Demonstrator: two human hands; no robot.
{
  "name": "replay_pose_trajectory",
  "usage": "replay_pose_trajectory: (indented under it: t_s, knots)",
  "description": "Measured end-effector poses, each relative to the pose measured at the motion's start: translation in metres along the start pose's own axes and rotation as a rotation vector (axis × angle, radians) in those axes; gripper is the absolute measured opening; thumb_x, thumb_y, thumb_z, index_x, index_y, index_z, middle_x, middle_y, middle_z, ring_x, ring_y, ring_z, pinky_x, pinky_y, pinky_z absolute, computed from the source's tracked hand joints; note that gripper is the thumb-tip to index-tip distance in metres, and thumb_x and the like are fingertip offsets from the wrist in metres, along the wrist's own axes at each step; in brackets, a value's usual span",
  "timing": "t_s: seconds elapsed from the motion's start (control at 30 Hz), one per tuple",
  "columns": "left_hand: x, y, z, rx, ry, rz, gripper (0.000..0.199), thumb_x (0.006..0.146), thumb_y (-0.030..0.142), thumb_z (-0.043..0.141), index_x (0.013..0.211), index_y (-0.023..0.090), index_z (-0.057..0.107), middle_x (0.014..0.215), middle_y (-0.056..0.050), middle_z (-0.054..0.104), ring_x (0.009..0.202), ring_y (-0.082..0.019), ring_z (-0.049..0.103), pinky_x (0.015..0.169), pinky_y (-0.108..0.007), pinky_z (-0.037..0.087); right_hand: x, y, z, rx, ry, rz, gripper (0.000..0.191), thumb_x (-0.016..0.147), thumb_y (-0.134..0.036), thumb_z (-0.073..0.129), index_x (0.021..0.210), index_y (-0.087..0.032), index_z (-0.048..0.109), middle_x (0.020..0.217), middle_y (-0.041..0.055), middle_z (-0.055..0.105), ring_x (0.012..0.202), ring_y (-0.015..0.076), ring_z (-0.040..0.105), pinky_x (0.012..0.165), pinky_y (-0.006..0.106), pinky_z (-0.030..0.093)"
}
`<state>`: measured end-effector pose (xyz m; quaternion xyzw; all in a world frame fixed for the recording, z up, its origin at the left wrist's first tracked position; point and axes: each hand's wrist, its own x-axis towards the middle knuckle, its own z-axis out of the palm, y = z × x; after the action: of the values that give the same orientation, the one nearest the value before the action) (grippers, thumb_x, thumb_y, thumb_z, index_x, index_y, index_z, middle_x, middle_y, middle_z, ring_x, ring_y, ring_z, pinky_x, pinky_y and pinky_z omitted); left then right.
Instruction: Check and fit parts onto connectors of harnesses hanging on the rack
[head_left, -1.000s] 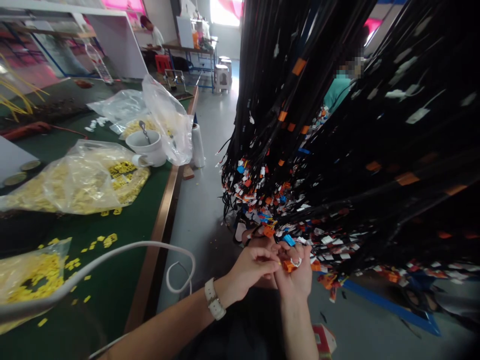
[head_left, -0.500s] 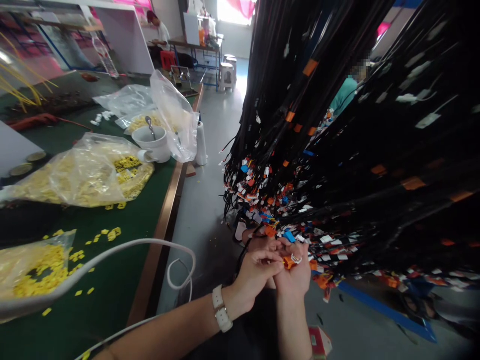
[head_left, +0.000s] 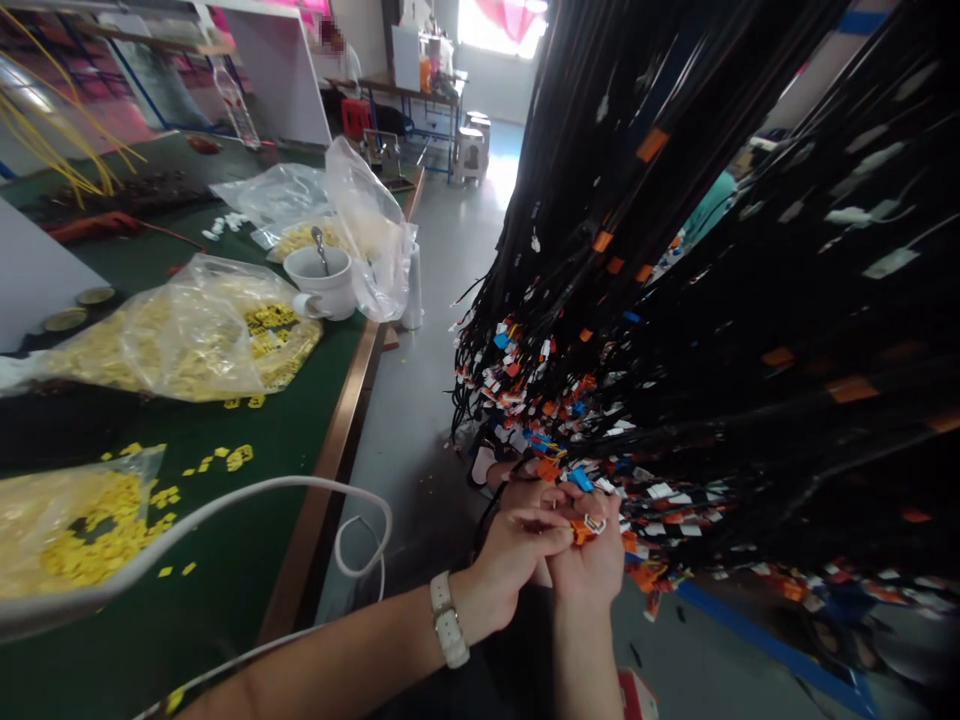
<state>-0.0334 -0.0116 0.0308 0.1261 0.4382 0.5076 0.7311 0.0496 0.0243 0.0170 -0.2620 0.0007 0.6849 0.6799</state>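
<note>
My right hand, low at the centre, is closed around an orange connector with a white looped edge. My left hand, with a white watch on its wrist, pinches thumb and forefinger together against the connector's left side. Whatever sits between those fingertips is too small to make out. Just above the hands is a blue connector. Black wire harnesses hang in a thick mass in front and to the right, their ends crowded with orange, white and blue connectors.
A green-topped table on the left bears a plastic bag of yellow pieces, another open bag, loose yellow pieces and a white mug with a spoon. A white cable loops past its edge. People are partly visible farther off.
The view has shifted slightly, so the table and background sit farther right. Both hands stay together at the orange connector, with the white looped edge a little more exposed.
</note>
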Motion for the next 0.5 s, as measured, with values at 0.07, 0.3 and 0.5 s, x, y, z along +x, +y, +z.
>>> replay_pose_trajectory:
  t_s: [0.07, 0.3, 0.5]
  knots:
    - [0.0, 0.0, 0.0, 0.009, 0.011, -0.005, 0.027, 0.047, 0.027, 0.084, 0.066, 0.013, 0.072, 0.072, -0.004, 0.067, 0.072, -0.014, 0.055, 0.074, -0.025, 0.041, 0.001, 0.001, -0.001, -0.035, 0.0, -0.023, 0.038, 0.076, -0.034, 0.067, 0.057, -0.021, 0.037, 0.047, -0.0106, 0.042, 0.063, 0.0104, 0.054, 0.071, 0.029, 0.046]
    - [0.001, -0.004, -0.001, -0.002, -0.013, -0.046, 0.026, 0.047, 0.024, 0.084, 0.066, 0.012, 0.07, 0.069, -0.003, 0.065, 0.069, -0.012, 0.054, 0.073, -0.024, 0.04, -0.002, 0.003, 0.004, -0.083, 0.034, -0.066, 0.04, 0.075, -0.038, 0.066, 0.055, -0.021, 0.036, 0.045, -0.0099, 0.039, 0.059, 0.0108, 0.053, 0.068, 0.028, 0.047]
    - [0.001, 0.002, -0.002, 0.014, -0.037, -0.044, 0.031, 0.044, 0.022, 0.085, 0.07, 0.015, 0.071, 0.075, -0.003, 0.065, 0.073, -0.013, 0.055, 0.076, -0.025, 0.041, -0.007, 0.003, 0.008, -0.122, 0.051, -0.051, 0.04, 0.074, -0.041, 0.066, 0.055, -0.021, 0.036, 0.046, -0.0096, 0.04, 0.053, 0.0101, 0.052, 0.061, 0.025, 0.048]
